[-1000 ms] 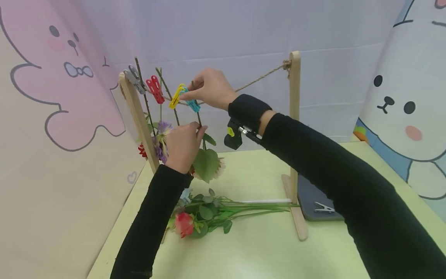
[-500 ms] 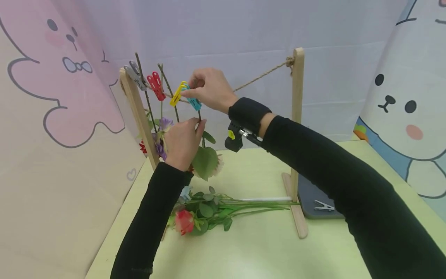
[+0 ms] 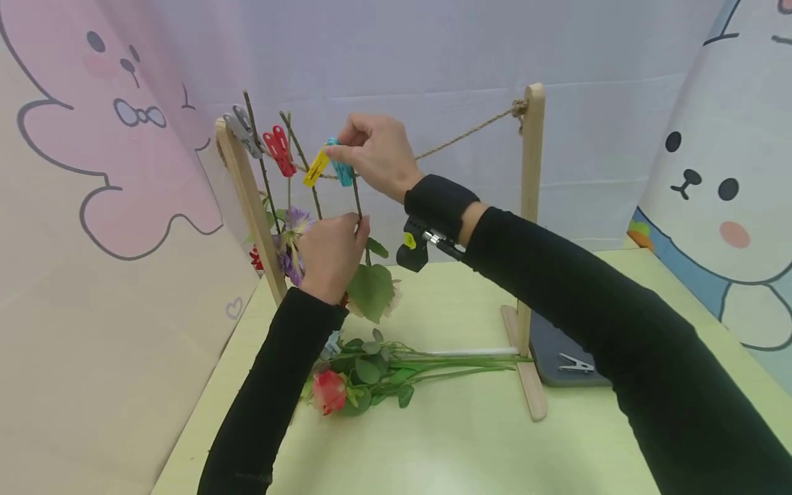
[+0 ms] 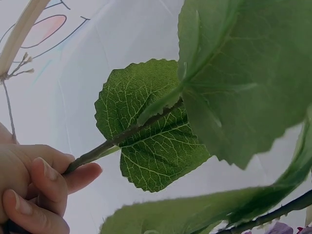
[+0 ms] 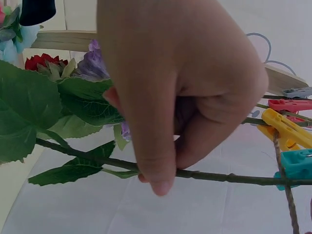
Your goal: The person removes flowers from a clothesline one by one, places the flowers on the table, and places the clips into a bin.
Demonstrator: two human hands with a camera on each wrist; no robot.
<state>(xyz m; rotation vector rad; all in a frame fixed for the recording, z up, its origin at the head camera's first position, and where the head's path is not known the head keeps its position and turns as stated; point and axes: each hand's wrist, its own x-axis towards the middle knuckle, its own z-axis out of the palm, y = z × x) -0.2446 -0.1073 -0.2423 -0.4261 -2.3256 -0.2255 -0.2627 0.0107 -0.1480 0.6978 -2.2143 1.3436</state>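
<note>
My left hand point(image 3: 331, 254) pinches the brown stem point(image 3: 357, 196) of a flower hanging head down, with a broad green leaf point(image 3: 371, 292) and a pale bloom point(image 3: 396, 297) partly behind it. Higher up, my right hand point(image 3: 379, 152) holds a light-blue clothespin point(image 3: 342, 172) between thumb and finger at the rope. In the right wrist view, stem and rope cross at that blue clothespin point(image 5: 298, 163), while the left hand point(image 5: 161, 97) grips the stem further along. Thumb and finger close on the stem point(image 4: 92, 155) in the left wrist view too.
Yellow point(image 3: 316, 169), red point(image 3: 280, 152) and grey clothespins point(image 3: 243, 132) sit left along the rope point(image 3: 467, 132), with hanging flowers. A wooden post point(image 3: 531, 206) stands right. Cut flowers point(image 3: 371, 371) lie on the table; a grey clothespin point(image 3: 575, 363) rests on a dark tray point(image 3: 547, 344).
The blue clothespin has turned more upright, and its top has risen slightly with my right hand. My left hand keeps its hold on the stem, shifted slightly right.
</note>
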